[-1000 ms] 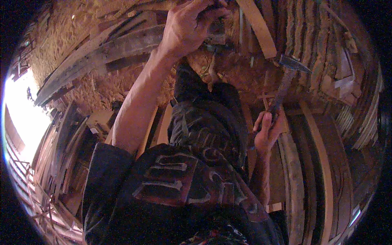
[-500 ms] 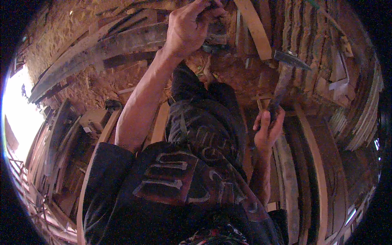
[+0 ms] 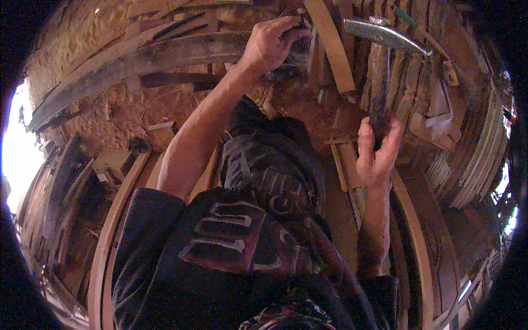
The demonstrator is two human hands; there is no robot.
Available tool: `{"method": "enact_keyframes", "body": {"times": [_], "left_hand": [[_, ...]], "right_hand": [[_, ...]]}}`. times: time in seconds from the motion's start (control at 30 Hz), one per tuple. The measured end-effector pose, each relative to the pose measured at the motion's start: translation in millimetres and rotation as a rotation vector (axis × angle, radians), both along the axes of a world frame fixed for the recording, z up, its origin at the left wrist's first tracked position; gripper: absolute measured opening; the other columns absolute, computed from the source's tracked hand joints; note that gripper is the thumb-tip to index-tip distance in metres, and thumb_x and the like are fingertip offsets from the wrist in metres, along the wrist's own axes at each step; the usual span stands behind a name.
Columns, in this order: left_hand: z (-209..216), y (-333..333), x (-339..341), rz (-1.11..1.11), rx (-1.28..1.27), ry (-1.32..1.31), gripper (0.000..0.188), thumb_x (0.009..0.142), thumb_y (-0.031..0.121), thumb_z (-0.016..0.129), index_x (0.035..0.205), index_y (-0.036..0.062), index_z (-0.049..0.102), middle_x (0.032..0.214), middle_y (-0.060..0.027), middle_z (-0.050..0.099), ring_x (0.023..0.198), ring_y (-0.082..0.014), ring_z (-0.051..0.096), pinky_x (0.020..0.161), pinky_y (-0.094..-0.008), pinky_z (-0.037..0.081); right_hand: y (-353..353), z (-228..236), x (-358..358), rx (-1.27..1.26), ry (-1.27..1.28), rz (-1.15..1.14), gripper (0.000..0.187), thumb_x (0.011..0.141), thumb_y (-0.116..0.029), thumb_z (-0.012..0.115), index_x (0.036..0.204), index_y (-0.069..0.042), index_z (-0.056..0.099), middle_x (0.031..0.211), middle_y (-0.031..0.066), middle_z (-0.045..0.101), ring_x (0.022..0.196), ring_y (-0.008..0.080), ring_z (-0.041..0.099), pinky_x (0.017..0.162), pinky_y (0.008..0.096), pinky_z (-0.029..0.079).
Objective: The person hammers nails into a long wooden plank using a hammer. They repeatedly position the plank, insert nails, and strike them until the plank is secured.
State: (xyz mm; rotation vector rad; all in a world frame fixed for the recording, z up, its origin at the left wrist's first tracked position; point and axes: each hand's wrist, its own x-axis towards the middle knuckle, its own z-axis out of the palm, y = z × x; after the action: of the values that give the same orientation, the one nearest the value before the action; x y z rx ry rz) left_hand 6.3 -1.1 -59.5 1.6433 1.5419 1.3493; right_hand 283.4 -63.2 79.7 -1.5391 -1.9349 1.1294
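Hammer raised, small piece pinched at the far end of the wood pile.

I see the left hand (image 3: 272, 44) stretched out to the far side of the ground, fingers closed in a pinch on something small and dark, perhaps a nail (image 3: 301, 15), though it is too small to tell; it sits against the dark curved plank (image 3: 165, 58) beside a pale slanting strip (image 3: 333, 47). The right hand (image 3: 377, 148) is wrapped around the handle of the hammer (image 3: 385, 36), whose metal head is lifted well apart from the pinched piece, near the stacked curved slats (image 3: 418, 93) on the right. My reading: the piece is placed and held, the strike is not yet delivered, so driving is all still to do. Bent wooden hoops (image 3: 110, 231) lie on the sawdust floor (image 3: 104, 22) near the lower left edge.
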Motion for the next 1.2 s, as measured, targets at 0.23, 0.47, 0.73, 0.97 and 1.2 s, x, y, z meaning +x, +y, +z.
{"method": "enact_keyframes", "body": {"times": [0.23, 0.47, 0.73, 0.97, 1.2], "left_hand": [[3.3, -1.7, -2.5, -0.021, 0.075, 0.028, 0.015, 0.087, 0.008, 0.066, 0.1, 0.0008, 0.066, 0.09, -0.0141, 0.069, 0.082, -0.0365, 0.067, 0.069, -0.0418, 0.055], [-5.7, -11.8, 0.2, -0.054, 0.068, 0.038, 0.023, 0.083, 0.006, 0.066, 0.106, 0.0083, 0.071, 0.1, -0.0122, 0.071, 0.092, -0.0312, 0.069, 0.08, -0.0387, 0.057], [4.7, -15.3, -3.0, -0.144, 0.066, 0.111, 0.024, 0.082, 0.007, 0.067, 0.106, 0.0058, 0.07, 0.1, -0.0131, 0.071, 0.092, -0.0337, 0.068, 0.079, -0.0402, 0.057], [-2.6, -6.2, -5.3, -0.157, 0.151, 0.039, 0.038, 0.072, 0.001, 0.065, 0.11, 0.0065, 0.068, 0.103, -0.0143, 0.069, 0.094, -0.0361, 0.067, 0.082, -0.0416, 0.056], [-8.1, -15.6, -11.6, -0.156, 0.121, 0.063, 0.05, 0.064, -0.001, 0.065, 0.114, 0.0069, 0.067, 0.106, -0.0142, 0.069, 0.098, -0.0379, 0.066, 0.085, -0.043, 0.056]], "right_hand": [[19.4, 17.5, -11.7, 0.209, -0.198, 0.187, 0.04, 0.1, -0.018, 0.054, 0.131, 0.004, 0.042, 0.091, 0.0057, 0.062, 0.076, 0.0107, 0.056, 0.067, 0.0267, 0.048], [19.6, 33.0, -24.8, 0.216, -0.243, 0.198, 0.044, 0.097, -0.024, 0.058, 0.13, 0.005, 0.049, 0.101, 0.022, 0.065, 0.092, 0.0384, 0.063, 0.081, 0.0422, 0.05], [16.6, 31.7, -26.0, 0.307, -0.395, 0.3, 0.041, 0.096, -0.021, 0.06, 0.127, 0.003, 0.052, 0.105, 0.0272, 0.065, 0.093, 0.0448, 0.065, 0.077, 0.0462, 0.053], [-0.8, 51.2, -26.0, 0.354, -0.12, 0.079, 0.035, 0.095, -0.022, 0.06, 0.119, 0.003, 0.055, 0.097, 0.0255, 0.067, 0.086, 0.0452, 0.066, 0.071, 0.0485, 0.053], [23.1, 62.4, -33.3, 0.541, -0.473, 0.333, 0.038, 0.097, -0.026, 0.058, 0.122, 0.003, 0.054, 0.105, 0.0257, 0.066, 0.094, 0.0442, 0.065, 0.075, 0.0492, 0.053]]}}
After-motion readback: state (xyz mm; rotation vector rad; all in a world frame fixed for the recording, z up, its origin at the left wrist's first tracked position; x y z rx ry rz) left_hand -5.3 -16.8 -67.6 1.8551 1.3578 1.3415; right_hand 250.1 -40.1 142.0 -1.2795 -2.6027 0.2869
